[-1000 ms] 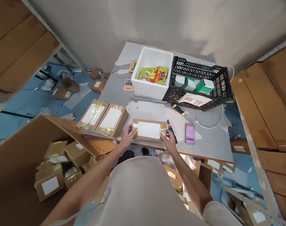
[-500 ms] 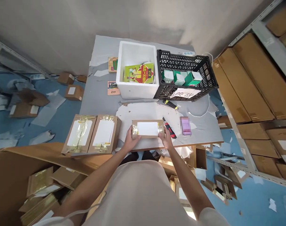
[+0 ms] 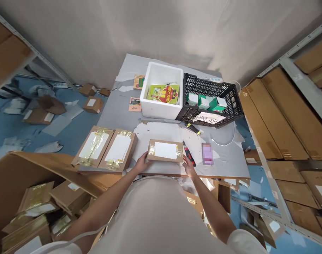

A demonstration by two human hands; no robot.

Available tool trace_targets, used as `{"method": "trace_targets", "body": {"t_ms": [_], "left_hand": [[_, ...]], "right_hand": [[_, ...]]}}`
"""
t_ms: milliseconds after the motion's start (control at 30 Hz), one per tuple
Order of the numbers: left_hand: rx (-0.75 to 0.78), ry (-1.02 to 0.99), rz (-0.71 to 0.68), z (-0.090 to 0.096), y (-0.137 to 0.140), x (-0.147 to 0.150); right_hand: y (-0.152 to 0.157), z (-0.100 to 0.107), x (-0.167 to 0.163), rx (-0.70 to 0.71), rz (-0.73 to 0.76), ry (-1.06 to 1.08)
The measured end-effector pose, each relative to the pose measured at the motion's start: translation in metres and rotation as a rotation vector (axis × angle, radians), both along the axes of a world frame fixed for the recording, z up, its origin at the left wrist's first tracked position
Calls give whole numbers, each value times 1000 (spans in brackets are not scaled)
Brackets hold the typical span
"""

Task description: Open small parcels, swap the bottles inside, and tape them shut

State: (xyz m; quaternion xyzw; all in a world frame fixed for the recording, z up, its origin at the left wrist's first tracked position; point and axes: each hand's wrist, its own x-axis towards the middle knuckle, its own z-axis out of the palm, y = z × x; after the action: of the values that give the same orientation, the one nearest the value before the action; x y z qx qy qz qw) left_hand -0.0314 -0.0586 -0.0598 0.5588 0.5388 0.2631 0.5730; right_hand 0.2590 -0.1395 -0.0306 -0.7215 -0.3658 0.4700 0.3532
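A small cardboard box [image 3: 165, 151] with a white label and shiny tape at its ends lies in front of me on the table. My left hand [image 3: 142, 164] is closed around its left near corner. At the right near corner, my right hand [image 3: 188, 167] holds the box, its fingers partly hidden by the edge. Just beyond those fingers lies a red-and-black utility knife [image 3: 189, 154]. Two taped, labelled boxes, a left one [image 3: 90, 164] and a right one [image 3: 129, 151], stand side by side to the left.
A white foam box [image 3: 161, 112] with booklets and a black crate [image 3: 214, 121] with green-and-white cartons stand at the back of the table. A yellow-and-black cutter [image 3: 193, 128] and a purple item [image 3: 207, 154] lie rightward. A large open carton [image 3: 57, 165] of parcels borders the left.
My view has tilted and shifted. Both thumbs have slid off the top of the small box toward its near corners. The box stays at about the same place on the table.
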Motion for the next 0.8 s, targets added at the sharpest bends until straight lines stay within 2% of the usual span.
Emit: {"method": "trace_targets", "body": {"t_ms": [133, 233, 333, 500, 633, 800], "left_hand": [[-39, -52, 34, 5, 0, 4], [52, 83, 88, 14, 4, 4], [84, 222, 105, 19, 12, 7], [58, 254, 95, 14, 28, 17], [24, 233, 92, 6, 30, 11], [-35, 174, 81, -5, 14, -9]], "right_hand": [[11, 2, -4, 39, 121, 14], [22, 9, -4, 117, 140, -86], [34, 12, -4, 87, 140, -253], [44, 3, -2, 40, 136, -249], [36, -7, 5, 34, 135, -178], [9, -19, 17, 3, 95, -140]]}}
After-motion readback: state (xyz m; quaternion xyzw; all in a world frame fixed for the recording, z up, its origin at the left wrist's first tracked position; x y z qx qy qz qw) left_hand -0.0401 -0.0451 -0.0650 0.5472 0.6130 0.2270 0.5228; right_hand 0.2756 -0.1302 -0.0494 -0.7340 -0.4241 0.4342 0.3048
